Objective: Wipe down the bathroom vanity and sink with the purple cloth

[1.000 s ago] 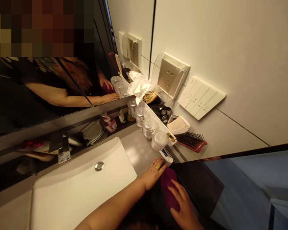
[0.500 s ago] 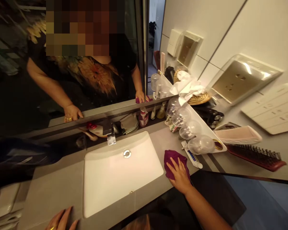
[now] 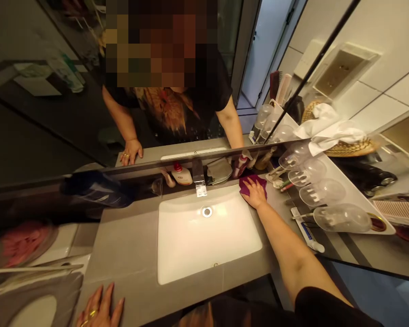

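My right hand [image 3: 255,193] lies with its fingers spread on a purple cloth [image 3: 263,182], pressing it to the counter at the back right corner of the white sink [image 3: 180,245]. My left hand [image 3: 104,311] rests on the grey counter [image 3: 125,240] near its front left, fingers apart and a gold ring on one of them; it holds nothing. Behind the sink stands a tap [image 3: 199,177]. Close to the cloth, a pump bottle [image 3: 240,164] with purplish contents stands on the ledge. A folded grey cloth [image 3: 219,170] lies left of that bottle.
On the right, a white rack [image 3: 356,193] carries several clear cups [image 3: 322,191]. A toothpaste tube [image 3: 307,230] lies below it. A red-capped white bottle [image 3: 181,174] stands left of the tap, a dark blue container [image 3: 100,188] farther left. A toilet [image 3: 59,277] adjoins the counter's left end.
My right hand has moved with the purple cloth from the counter right of the sink to its back right corner. My left hand stays on the counter. The view has shifted left.
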{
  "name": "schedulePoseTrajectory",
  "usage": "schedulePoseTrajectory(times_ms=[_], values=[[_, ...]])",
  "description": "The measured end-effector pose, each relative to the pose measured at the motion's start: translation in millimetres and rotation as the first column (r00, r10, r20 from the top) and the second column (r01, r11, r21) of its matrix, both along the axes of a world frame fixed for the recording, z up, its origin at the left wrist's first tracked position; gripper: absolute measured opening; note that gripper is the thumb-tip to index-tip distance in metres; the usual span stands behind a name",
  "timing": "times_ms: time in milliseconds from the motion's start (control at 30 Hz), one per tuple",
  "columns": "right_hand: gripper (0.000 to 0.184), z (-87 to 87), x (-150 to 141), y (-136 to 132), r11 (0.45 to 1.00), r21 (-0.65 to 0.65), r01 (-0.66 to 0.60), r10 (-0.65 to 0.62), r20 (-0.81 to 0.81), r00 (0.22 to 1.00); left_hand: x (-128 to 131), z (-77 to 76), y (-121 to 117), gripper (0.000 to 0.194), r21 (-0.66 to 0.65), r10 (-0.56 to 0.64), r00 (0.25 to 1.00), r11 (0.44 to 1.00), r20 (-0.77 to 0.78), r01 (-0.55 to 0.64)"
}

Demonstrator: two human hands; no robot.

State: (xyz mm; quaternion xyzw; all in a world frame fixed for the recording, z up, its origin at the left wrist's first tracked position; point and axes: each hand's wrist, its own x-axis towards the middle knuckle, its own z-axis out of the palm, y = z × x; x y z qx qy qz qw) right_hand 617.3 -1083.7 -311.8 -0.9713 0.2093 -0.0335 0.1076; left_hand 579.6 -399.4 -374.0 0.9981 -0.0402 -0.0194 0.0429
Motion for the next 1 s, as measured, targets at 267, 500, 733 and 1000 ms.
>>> schedulePoseTrajectory(times_ms=[267, 500, 733, 1000], values=[[0.062, -29.0, -200.8, 65.0, 0.998, -0.062, 0.021, -0.020, 0.011, 1.000, 12.8, -19.4, 18.5, 0.073, -0.065, -0.124, 0.991, 0.990, 0.055, 0.128], [0.064, -35.7, -250.4, 99.1, 0.978, -0.119, 0.171, -0.171, 0.013, 0.985, 10.0, -4.6, -6.3, 0.074, -0.101, -0.048, 0.994, 0.993, 0.093, 0.058], [0.091, -34.4, -219.6, 225.2, 0.929, 0.147, -0.340, 0.358, -0.120, 0.926, 12.2, 11.9, -43.2, 0.077, -0.132, 0.151, 0.986, 0.981, 0.067, -0.142], [0.092, -30.3, -164.3, 315.8, 0.551, 0.329, -0.767, 0.809, 0.013, 0.587, 11.7, 10.8, -47.5, 0.074, -0.140, 0.156, 0.983, 0.980, 0.101, -0.141]])
